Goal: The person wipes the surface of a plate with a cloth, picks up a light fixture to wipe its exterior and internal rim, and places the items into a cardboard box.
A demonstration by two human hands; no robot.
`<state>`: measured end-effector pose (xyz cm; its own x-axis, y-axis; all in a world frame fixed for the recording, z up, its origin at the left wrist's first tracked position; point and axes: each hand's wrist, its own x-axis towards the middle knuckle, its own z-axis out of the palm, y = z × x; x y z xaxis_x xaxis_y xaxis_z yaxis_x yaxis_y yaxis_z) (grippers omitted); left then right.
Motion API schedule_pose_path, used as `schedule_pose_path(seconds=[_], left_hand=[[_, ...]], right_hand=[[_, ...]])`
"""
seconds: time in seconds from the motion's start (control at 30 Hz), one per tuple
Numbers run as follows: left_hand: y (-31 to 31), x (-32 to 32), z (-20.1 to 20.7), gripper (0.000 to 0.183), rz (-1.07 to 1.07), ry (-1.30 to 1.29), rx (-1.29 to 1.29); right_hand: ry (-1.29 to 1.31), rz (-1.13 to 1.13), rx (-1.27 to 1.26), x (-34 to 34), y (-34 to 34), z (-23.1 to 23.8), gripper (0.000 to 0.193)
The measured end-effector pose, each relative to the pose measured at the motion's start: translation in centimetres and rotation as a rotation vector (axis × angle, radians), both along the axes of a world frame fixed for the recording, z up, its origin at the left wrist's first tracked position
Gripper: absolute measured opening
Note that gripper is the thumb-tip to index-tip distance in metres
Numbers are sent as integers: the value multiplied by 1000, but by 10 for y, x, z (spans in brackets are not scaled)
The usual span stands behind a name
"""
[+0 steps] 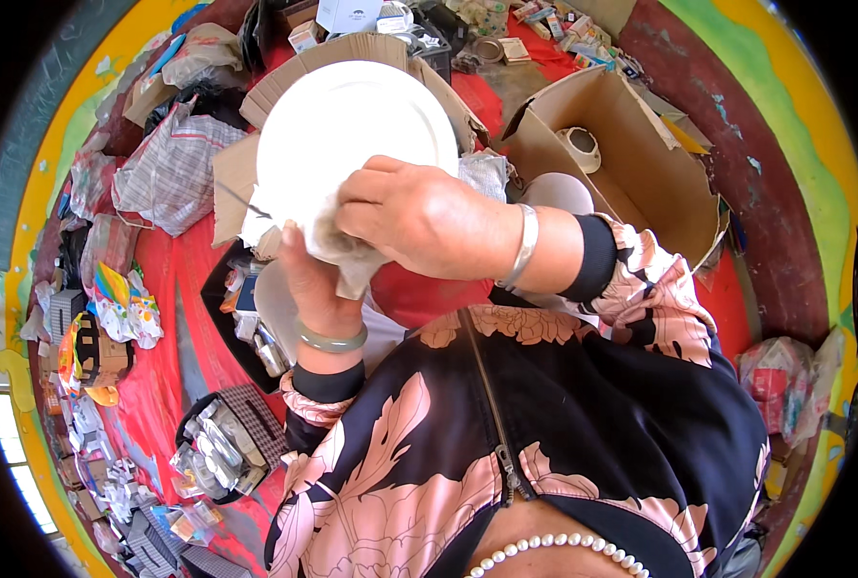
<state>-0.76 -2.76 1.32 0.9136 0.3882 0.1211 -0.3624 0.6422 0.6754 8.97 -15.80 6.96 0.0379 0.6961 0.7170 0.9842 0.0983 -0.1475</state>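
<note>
A white, round, plate-like thing with a raised rim is held up in front of me; I cannot make out its exact kind. My left hand grips its near edge, thumb up, the other fingers hidden beneath it. A thin dark wire or stick juts out at its left side. My right hand is closed on a crumpled greyish-white cloth, which touches the near part of the white surface. Behind the round thing stands an open cardboard box, partly covered by it.
A large open cardboard box at the right holds a small white ring-shaped piece. Bulging woven sacks stand at the left. A checkered bin full of small packages sits on the red floor covering, beside a black crate.
</note>
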Motion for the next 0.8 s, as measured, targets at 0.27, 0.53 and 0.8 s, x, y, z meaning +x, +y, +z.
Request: schedule_pose_path(seconds=[0.27, 0.53, 0.8], left_hand=[[-14, -2, -1, 71, 58, 8, -15], [6, -7, -3, 71, 18, -7, 22], [-1, -10, -8, 66, 94, 2, -3]], right_hand=[[-215, -287, 182, 51, 3, 7, 20], [99, -84, -19, -15, -7, -16, 19], [-83, -316, 242, 45, -2, -2, 22]])
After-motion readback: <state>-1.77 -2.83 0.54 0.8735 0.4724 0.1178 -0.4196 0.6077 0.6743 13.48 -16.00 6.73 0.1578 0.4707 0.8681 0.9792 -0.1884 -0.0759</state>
